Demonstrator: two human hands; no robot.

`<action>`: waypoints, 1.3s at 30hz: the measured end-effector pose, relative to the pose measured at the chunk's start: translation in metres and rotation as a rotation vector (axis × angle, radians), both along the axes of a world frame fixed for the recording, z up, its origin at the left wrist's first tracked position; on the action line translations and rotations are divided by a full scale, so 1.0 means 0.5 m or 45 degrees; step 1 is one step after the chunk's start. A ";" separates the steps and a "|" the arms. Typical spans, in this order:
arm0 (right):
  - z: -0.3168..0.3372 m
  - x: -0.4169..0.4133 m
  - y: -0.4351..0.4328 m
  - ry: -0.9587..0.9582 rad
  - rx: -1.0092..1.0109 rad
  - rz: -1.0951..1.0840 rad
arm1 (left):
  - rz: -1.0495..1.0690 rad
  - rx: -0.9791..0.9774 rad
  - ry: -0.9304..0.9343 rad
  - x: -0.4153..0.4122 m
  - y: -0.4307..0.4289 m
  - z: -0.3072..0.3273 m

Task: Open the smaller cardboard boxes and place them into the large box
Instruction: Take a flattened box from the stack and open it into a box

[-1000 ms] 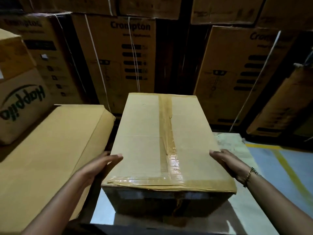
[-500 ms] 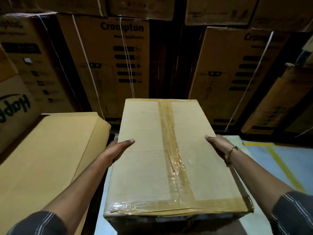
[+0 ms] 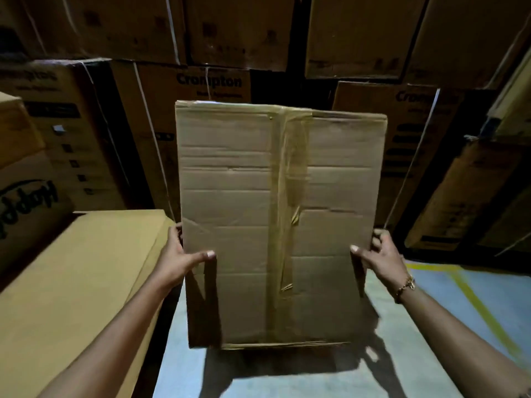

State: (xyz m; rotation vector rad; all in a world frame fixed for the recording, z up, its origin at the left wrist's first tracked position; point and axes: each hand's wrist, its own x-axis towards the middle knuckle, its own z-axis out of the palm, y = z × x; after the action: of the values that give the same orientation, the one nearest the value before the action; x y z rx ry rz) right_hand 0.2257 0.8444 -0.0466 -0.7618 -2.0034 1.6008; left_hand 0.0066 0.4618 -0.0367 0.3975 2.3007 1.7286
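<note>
Head view: two bare forearms reach forward over a smooth, pale grey-blue floor (image 3: 416, 369) with a dull sheen; a yellow line (image 3: 488, 317) is painted across it right of the box. The left hand (image 3: 178, 259) grips the box (image 3: 230, 196) at its left edge, thumb flat on the near face and fingers curled round behind. The right hand (image 3: 379, 259), a gold chain bracelet (image 3: 405, 285) at its wrist, grips the right edge the same way. The box stands on end between them, a tall brown rectangle of corrugated cardboard creased in horizontal bands; whether its lower edge touches the floor I cannot tell. A strip of glossy, wrinkled tape (image 3: 290, 168) runs down its middle seam, puckered partway down. Just left of the box lies a tan carton (image 3: 71, 282) with a smooth, flat top. Further left of the box sits a green-lettered carton (image 3: 26, 202). Behind the box, printed cartons (image 3: 207, 81) rise in stacks, dark brown and bound with thin white straps (image 3: 152, 145), and more fill the dim space right of the box.
</note>
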 end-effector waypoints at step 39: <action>0.368 0.026 0.004 -0.358 0.158 0.131 | -0.152 0.035 -0.242 0.054 -0.071 0.339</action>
State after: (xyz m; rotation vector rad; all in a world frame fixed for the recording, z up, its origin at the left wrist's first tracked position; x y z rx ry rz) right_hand 0.2388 0.8462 0.1375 -0.8900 -2.3510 1.4747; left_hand 0.0335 0.4263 0.1326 0.3517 2.0796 1.6657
